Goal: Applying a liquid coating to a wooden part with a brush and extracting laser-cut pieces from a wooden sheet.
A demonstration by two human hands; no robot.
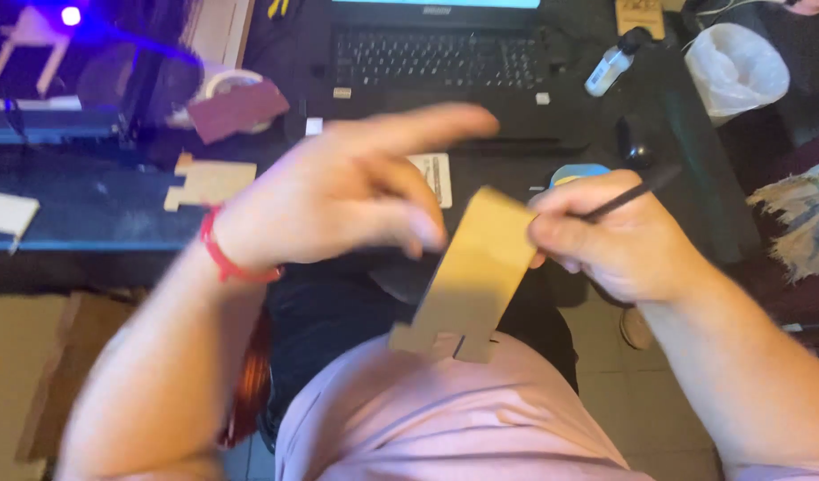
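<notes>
Pink shirt (445,419) lowest in frame. Flat tan wooden cutout (467,281), tilted, above lap, upper end pinched in right hand (605,236) closed together with thin dark stick (627,193). Left hand (347,191) blurred, fingers loosely spread, beside cutout; contact unclear. Laptop (436,53) on dark tabletop (89,209) beyond.

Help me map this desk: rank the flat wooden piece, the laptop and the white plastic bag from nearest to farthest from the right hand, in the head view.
1. Flat wooden piece: touching the right hand, on its left.
2. Laptop: above and left, at the desk's back.
3. White plastic bag: upper right corner; close to the laptop's distance, so this order is uncertain.
</notes>
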